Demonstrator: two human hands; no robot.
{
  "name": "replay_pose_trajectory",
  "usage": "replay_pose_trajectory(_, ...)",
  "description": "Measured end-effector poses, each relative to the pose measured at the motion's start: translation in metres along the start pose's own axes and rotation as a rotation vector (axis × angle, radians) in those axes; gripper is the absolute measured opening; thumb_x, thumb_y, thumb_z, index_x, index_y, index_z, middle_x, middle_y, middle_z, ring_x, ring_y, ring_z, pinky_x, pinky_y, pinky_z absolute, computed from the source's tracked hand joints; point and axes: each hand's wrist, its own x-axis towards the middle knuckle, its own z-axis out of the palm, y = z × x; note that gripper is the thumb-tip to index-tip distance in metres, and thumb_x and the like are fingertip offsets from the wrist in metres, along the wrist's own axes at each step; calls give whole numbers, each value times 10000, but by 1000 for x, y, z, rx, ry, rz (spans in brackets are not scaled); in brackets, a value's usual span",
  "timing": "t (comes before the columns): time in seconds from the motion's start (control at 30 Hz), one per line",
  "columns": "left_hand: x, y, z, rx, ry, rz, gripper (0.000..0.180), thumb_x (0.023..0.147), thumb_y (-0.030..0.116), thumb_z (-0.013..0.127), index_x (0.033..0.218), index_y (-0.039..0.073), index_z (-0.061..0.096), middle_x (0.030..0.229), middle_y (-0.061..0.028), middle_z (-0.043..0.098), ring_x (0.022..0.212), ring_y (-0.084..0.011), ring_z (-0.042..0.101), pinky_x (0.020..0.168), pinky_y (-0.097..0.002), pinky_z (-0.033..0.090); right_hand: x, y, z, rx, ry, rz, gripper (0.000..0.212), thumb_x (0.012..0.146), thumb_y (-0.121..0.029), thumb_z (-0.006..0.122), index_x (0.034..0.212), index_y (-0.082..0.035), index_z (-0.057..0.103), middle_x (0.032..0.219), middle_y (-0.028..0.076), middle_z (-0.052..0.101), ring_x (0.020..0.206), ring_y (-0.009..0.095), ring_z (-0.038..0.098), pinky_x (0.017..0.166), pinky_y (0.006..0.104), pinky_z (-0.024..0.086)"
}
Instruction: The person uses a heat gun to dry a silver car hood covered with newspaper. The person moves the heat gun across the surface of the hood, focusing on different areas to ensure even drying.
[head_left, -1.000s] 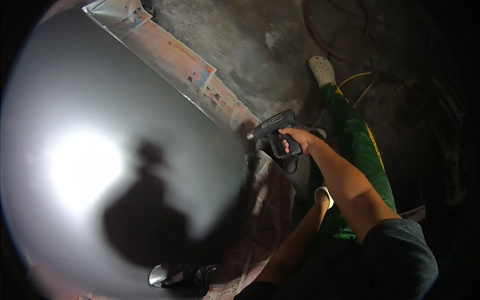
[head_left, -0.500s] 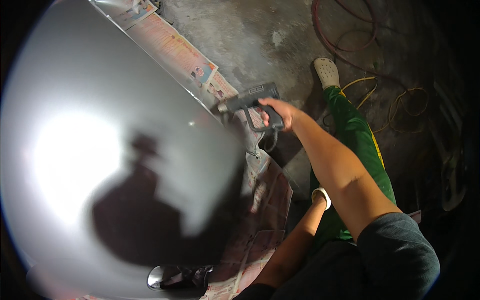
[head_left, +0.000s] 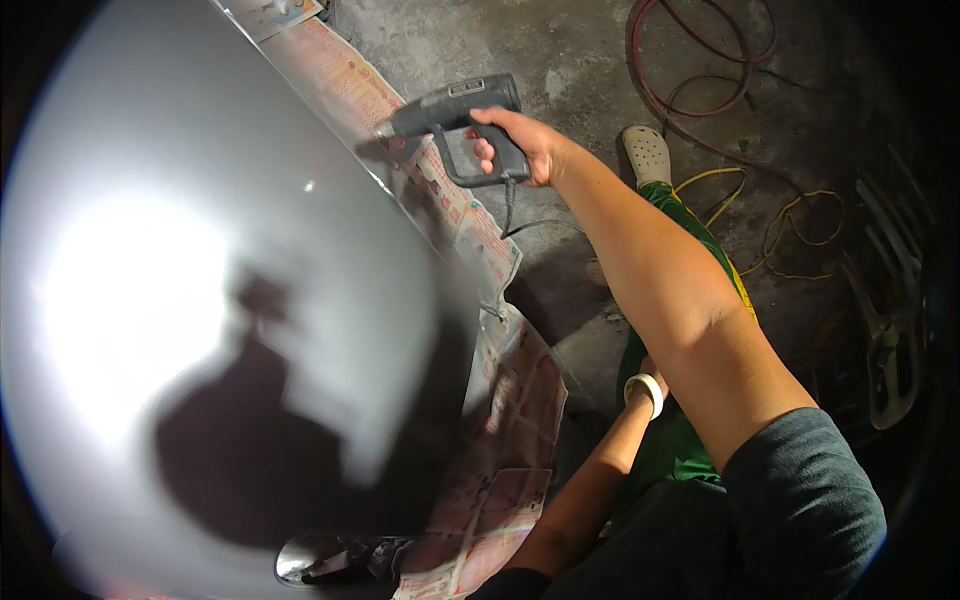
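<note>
right hand (head_left: 525, 140) wrapped round matte heat gun (head_left: 455, 106) near smooth curved panel (head_left: 300, 255); left hand (head_left: 654, 374) half-hidden, fingers unclear

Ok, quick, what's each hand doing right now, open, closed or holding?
Left hand: partly hidden behind the right forearm; open or closed cannot be told.
Right hand: closed, holding the black heat gun.

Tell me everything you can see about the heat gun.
The heat gun has a dark, plastic-looking body with a label, a metallic nozzle, and a handle with a loop guard; a cord leaves the handle's base. The right hand grips the handle, nozzle pointing left toward the grey panel.
</note>
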Motion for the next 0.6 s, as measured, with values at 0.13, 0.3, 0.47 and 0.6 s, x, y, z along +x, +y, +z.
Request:
replay_pose_trajectory(0.13,4,-17,13,-7,3,16,337,1053,319,452,1291,113,573,1251,-87,657,1156,-270,635,907,-364,525,-14,60,-52,-79,99,53,343,998,-322,635,1078,-7,525,647,37,556,534,129,570,524,302,559)
replay_pose_trajectory(0.3,20,-49,30,-5,11,24,338,1056,330,451,1296,125,571,1248,-67,661,1149,-252,643,894,-351,530,-45,133,-118,-55,235,159,303,997,-316,634,1011,-31,530,610,62,572,515,199,573,522,321,541)
replay_pose_trajectory(0.47,36,-103,55,435,62,263,298,1036,308,490,1240,125,606,1206,-74,685,1101,-264,669,863,-372,547,-70,213,-158,-74,323,230,302,998,-314,633,1043,-37,522,626,54,560,526,190,570,523,324,544)
replay_pose_trajectory(0.6,-6,-87,30,743,37,403,293,1000,273,539,1225,99,612,1245,-115,666,1122,-309,647,913,-436,528,-101,256,-200,-88,375,155,276,999,-295,633,1023,-41,529,658,41,547,531,159,565,517,335,546)
